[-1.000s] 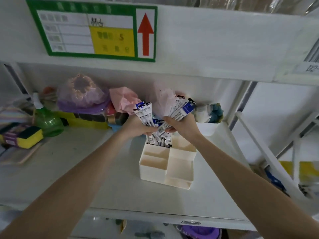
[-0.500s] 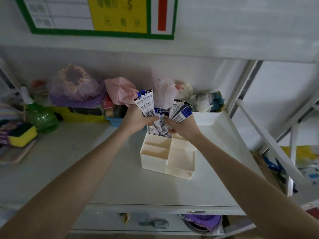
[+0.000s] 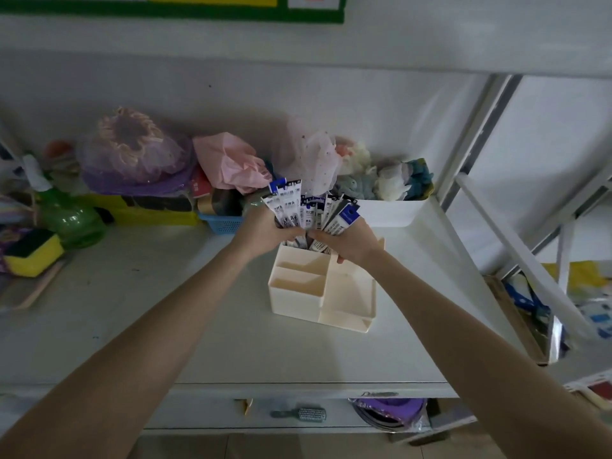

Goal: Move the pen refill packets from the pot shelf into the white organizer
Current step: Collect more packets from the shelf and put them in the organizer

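Observation:
A fan of white and blue pen refill packets (image 3: 299, 208) stands upright in the back compartment of the white organizer (image 3: 323, 294) on the shelf. My left hand (image 3: 265, 231) grips the left part of the bundle. My right hand (image 3: 347, 241) grips the right part, its thumb side on a packet with a blue header (image 3: 346, 215). The packets' lower ends are hidden behind my hands and the organizer's wall. The organizer's front compartments show nothing inside.
Behind stand a white bin (image 3: 390, 212) of bath puffs, pink tissue (image 3: 231, 162), a purple bag (image 3: 132, 154), a blue basket (image 3: 220, 221), a green spray bottle (image 3: 64, 213) and a yellow sponge (image 3: 31, 251). A hairbrush (image 3: 299, 414) lies on the shelf below.
Both hands have lowered the packets further into the organizer's back compartment and drawn closer together. The camera has tilted down, so the sign above is almost out of view.

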